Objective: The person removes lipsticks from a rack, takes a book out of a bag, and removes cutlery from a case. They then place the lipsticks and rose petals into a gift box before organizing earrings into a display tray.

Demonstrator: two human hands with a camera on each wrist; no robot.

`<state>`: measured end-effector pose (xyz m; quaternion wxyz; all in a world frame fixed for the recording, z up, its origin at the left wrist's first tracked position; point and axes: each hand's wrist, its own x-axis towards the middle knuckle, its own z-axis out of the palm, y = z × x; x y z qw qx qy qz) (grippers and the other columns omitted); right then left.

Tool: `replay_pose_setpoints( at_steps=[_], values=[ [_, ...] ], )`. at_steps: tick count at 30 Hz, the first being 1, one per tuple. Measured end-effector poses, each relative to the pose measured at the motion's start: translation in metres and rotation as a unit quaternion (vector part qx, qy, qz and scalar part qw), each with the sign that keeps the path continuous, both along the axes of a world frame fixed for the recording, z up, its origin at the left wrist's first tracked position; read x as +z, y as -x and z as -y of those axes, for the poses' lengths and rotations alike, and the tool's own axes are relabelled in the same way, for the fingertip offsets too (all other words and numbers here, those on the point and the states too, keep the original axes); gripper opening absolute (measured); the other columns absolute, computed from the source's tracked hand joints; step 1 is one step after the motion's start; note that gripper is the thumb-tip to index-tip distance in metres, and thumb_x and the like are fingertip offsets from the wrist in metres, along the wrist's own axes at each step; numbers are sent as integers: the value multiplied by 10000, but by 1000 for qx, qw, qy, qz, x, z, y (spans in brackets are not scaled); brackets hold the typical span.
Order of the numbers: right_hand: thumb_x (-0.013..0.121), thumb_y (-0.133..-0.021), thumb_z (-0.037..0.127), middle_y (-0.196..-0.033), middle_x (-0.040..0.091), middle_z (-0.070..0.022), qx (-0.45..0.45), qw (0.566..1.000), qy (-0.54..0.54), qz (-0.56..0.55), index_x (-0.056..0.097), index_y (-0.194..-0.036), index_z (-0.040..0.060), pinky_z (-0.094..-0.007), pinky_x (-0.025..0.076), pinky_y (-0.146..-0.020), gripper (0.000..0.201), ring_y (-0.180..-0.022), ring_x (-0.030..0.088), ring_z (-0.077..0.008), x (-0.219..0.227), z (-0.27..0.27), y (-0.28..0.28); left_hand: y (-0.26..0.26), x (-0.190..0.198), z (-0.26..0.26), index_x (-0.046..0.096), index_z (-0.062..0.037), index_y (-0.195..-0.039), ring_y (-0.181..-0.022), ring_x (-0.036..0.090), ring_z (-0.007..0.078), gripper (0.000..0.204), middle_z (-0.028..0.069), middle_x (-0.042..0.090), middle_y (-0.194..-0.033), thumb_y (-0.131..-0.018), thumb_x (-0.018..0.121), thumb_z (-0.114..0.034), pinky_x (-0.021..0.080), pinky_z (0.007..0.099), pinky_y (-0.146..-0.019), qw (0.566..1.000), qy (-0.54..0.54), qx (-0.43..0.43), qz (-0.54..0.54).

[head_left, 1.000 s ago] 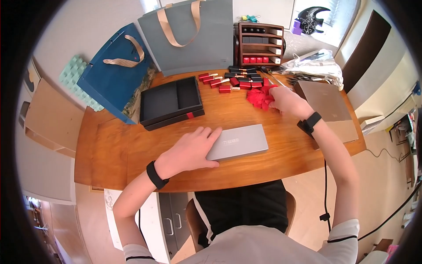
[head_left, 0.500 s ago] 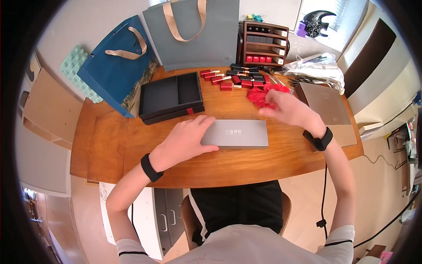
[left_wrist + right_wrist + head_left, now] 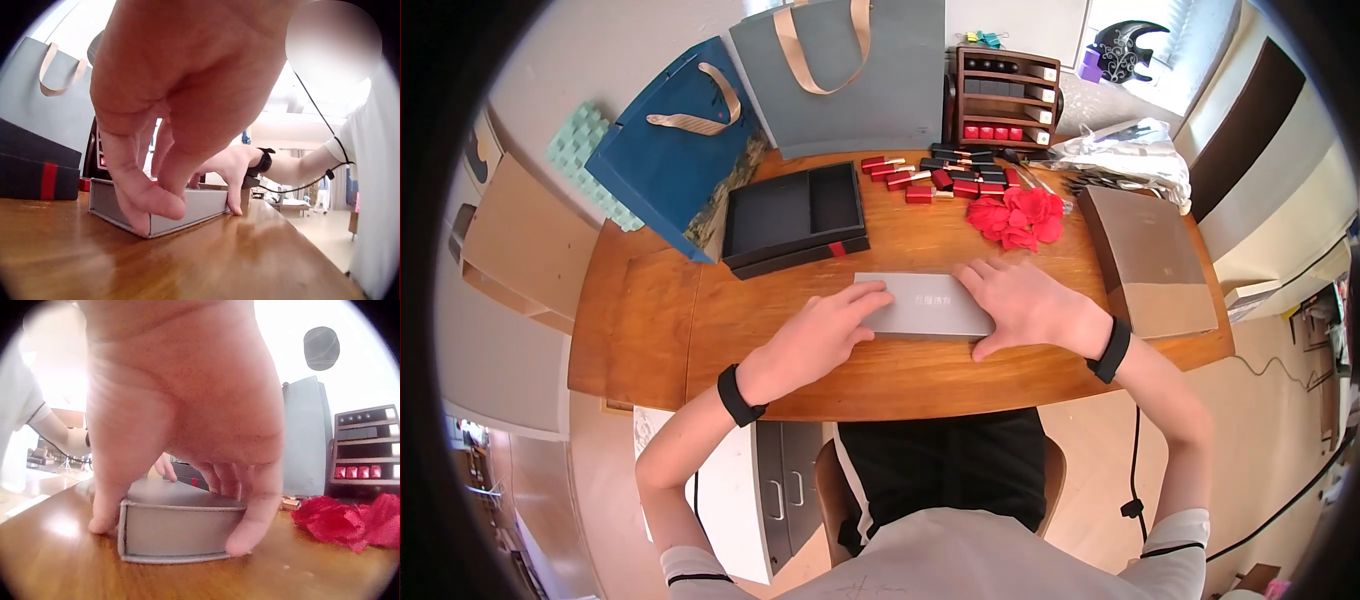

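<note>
A slim grey lidded box point(image 3: 925, 305) with pale lettering lies flat on the wooden table. My right hand point(image 3: 1035, 305) spans its right end, thumb at the near side and fingers over the far side, as the right wrist view of the box point(image 3: 181, 531) shows. At the left end, my left hand point(image 3: 810, 335) has its fingers bent around the near corner; in the left wrist view the fingertips point(image 3: 165, 203) press against the box's side. Behind the right hand sits a red fabric flower point(image 3: 1015, 218), touched by neither hand.
An open black box point(image 3: 745, 225) with a red tab stands at left, before blue point(image 3: 665, 150) and grey point(image 3: 880, 90) paper bags. Red and black lipsticks point(image 3: 918, 195) lie behind. A small wooden rack point(image 3: 1007, 97) and a brown box point(image 3: 1155, 260) stand at right.
My right hand has left the red flower and come down to the right end of the grey box. The box has turned straighter, with my left hand staying at its left end.
</note>
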<state>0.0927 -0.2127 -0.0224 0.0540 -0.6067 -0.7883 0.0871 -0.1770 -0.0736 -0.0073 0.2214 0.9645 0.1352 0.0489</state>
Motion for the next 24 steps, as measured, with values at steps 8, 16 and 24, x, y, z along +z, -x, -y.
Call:
replay_pose_setpoints(
  at_steps=[8, 16, 24],
  values=[
    [884, -692, 360, -1196, 606, -176, -10, 999, 41, 3, 471, -1339, -14, -454, 533, -908, 854, -1159, 599, -366, 4, 5, 3, 5, 5, 14, 464, -114, -1486, -1150, 623, 458, 648, 149, 526, -1501, -893, 692, 10, 569, 483, -970, 999, 34, 9, 36],
    [847, -725, 341, -1276, 564, -204, 3, 998, 64, 1, 411, -1413, -60, -450, 528, -946, 908, -1180, 580, -389, 10, 9, 7, 10, 0, 17, 448, -129, -1536, -747, 678, 201, 779, 141, 549, -1504, -844, 769, 32, 583, 299, -741, 986, 133, 84, 49],
    [724, -872, 334, -1353, 566, -209, 40, 997, 35, -62, 488, -1408, -42, -460, 516, -979, 696, -1197, 594, -397, 30, 16, -13, 15, 25, 24, 426, -100, -1532, -786, 633, 183, 783, 148, 537, -1458, -845, 792, -16, 566, 314, -792, 973, 148, 95, 147]
  ],
)
